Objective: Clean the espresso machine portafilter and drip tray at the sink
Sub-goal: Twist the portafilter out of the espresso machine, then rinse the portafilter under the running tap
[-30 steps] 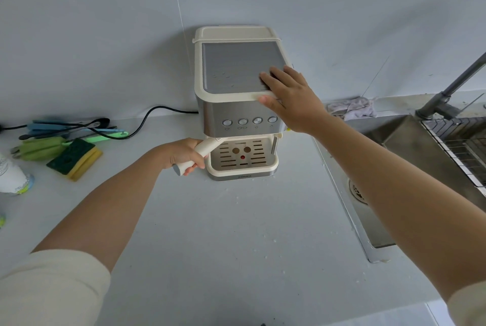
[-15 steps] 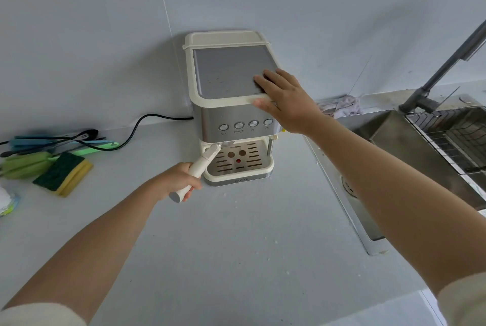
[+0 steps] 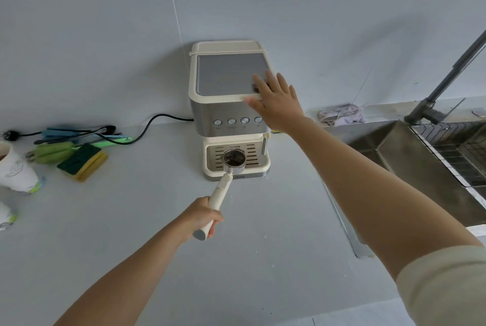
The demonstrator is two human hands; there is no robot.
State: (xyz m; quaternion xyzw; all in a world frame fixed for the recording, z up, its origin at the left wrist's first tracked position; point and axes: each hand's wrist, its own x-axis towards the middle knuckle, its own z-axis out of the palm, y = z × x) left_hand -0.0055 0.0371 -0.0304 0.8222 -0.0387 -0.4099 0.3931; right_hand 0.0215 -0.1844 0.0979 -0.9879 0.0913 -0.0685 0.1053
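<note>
A cream and steel espresso machine stands against the wall on the grey counter. My left hand grips the cream handle of the portafilter, which is out of the machine. Its metal basket, dark with coffee grounds, hovers over the slotted drip tray at the machine's base. My right hand rests flat with straight fingers on the front right corner of the machine's top. The steel sink lies to the right.
A green and yellow sponge, brushes and a black power cord lie at the left. Two white paper cups sit at the left edge. A grey rag lies behind the sink. A dark faucet rises over a wire rack.
My left hand has turned the portafilter handle toward me and pulled it free of the machine, so the basket now shows over the drip tray. My right hand stayed on the machine's top.
</note>
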